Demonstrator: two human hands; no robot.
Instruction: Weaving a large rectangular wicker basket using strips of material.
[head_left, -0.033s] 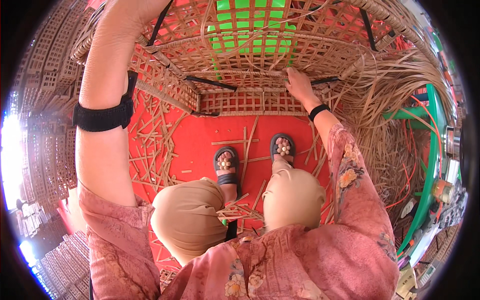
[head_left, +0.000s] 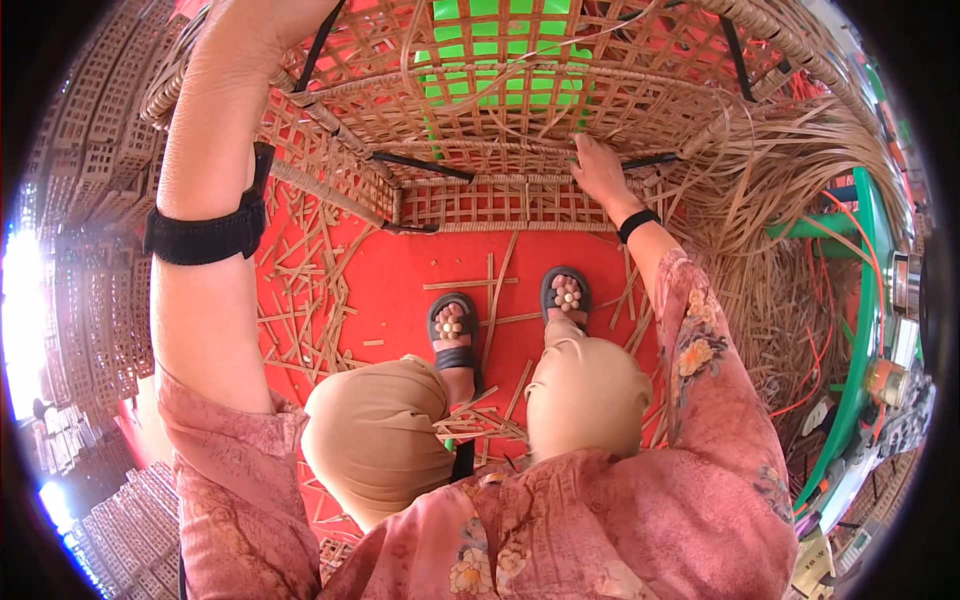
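A large open-weave wicker frame (head_left: 480, 205) of flat brown strips, with cord-wrapped edges and black corner braces, stands before me, tilted toward me. My right hand (head_left: 600, 172) is closed at its middle wrapped bar, fingertips curled over the edge; a thin loose strand runs across the weave just above them. My left hand (head_left: 275, 18) reaches to the far left part of the frame at the picture's top edge. Its fingers are cut off there, so what they do is hidden. Both wrists wear black bands.
A thick bundle of loose strips (head_left: 800, 155) hangs at the right beside a green stool (head_left: 862, 300). Strip scraps (head_left: 310, 270) litter the red floor (head_left: 400, 290) around my sandals. Stacked woven panels (head_left: 100, 180) line the left. Behind the weave stands something bright green (head_left: 500, 50).
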